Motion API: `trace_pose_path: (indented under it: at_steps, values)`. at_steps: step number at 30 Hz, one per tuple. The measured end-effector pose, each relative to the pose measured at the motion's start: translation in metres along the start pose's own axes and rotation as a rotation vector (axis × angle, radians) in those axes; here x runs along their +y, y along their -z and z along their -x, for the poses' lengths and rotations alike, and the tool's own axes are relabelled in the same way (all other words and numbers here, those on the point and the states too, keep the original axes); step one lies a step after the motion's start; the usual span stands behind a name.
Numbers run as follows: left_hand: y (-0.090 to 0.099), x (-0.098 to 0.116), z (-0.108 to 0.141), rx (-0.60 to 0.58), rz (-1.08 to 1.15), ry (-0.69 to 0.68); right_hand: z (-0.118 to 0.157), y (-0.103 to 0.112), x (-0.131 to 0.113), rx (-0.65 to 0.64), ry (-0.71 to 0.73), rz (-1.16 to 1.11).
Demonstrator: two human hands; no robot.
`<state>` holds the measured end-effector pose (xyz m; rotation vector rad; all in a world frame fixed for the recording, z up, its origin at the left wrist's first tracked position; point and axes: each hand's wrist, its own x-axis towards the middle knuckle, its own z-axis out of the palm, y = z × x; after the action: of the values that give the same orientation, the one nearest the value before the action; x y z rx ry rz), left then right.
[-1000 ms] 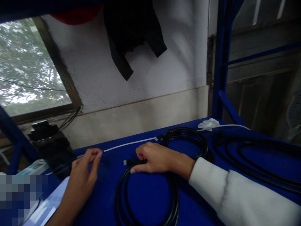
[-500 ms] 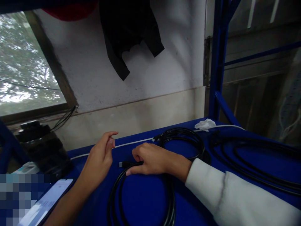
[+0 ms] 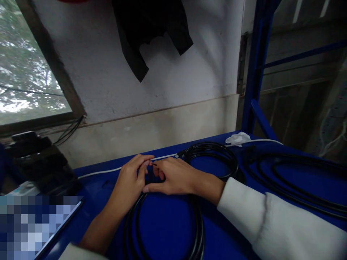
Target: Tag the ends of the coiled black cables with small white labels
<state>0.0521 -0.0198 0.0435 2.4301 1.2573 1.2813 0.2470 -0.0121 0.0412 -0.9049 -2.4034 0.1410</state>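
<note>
A coiled black cable point(image 3: 199, 231) lies on the blue table point(image 3: 168, 224) in front of me. At the top of this coil my right hand point(image 3: 175, 177) is closed around the cable, thumb pointing left. Close against it on the left is my left hand point(image 3: 132, 177), thumb and forefinger pinched on a thin dark strand point(image 3: 154, 164) between the two hands. The cable's connector end is hidden by my fingers. A second black coil point(image 3: 233, 162) lies just behind my right hand.
More black cable loops point(image 3: 303, 193) spread at the right. A white cord point(image 3: 100, 174) and crumpled white tissue point(image 3: 238, 138) lie along the back edge. A black wrapped object point(image 3: 47, 166) and a partly pixelated phone point(image 3: 61, 229) are at the left. A blue post point(image 3: 251, 79) rises behind.
My left hand has moved right to meet my right hand and now pinches a thin strand. The connector that showed at my right hand is now covered. The view has shifted slightly.
</note>
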Motion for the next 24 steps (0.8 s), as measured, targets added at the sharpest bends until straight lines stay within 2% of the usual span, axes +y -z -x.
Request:
trace_pose_path:
  at_steps: [9, 14, 18, 24]
  values:
    - [-0.0003, 0.0021, 0.0003, 0.016, 0.127, 0.046, -0.0005, 0.0021, -0.0013, 0.128, 0.008, -0.129]
    - [0.0009, 0.0057, 0.0013, 0.014, 0.087, 0.046, -0.0006, 0.0032, -0.0016, 0.213, -0.015, -0.111]
    - [0.0001, 0.0092, 0.0005, 0.018, 0.038, 0.057, -0.0022, 0.0035, -0.0023, 0.249, -0.081, -0.092]
    - [0.0011, 0.0074, 0.0018, 0.042, 0.019, 0.068, -0.0060, 0.0062, -0.0015, 0.385, -0.212, -0.141]
